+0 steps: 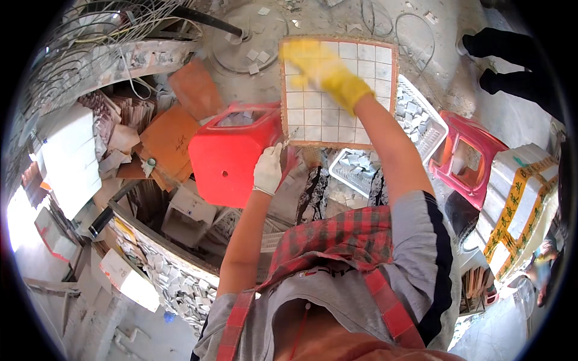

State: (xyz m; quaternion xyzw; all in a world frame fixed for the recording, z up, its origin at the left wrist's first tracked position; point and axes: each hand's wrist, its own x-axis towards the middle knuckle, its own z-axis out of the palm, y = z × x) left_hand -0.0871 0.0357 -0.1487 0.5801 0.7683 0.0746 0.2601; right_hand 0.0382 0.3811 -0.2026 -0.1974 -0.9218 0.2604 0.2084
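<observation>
A square tray [331, 125] with a reddish-brown rim and rows of white square tiles is tilted up in front of me. My left hand [268, 169], in a white glove, is closed at its lower left corner beside the red plastic stool [224, 168]. Over the tray's upper left part is my right hand [328, 72], in a yellow glove. It is smeared by motion, so its fingers do not show clearly, nor whether it holds anything. My right forearm covers part of the tray's right side.
White plastic baskets [435, 129] of loose tiles stand behind and below the tray. Another red stool [466, 157] and a taped white box [521, 204] are at the right. Brown boards [168, 141] lie at the left. A person's dark-clad legs [506, 57] show at the upper right.
</observation>
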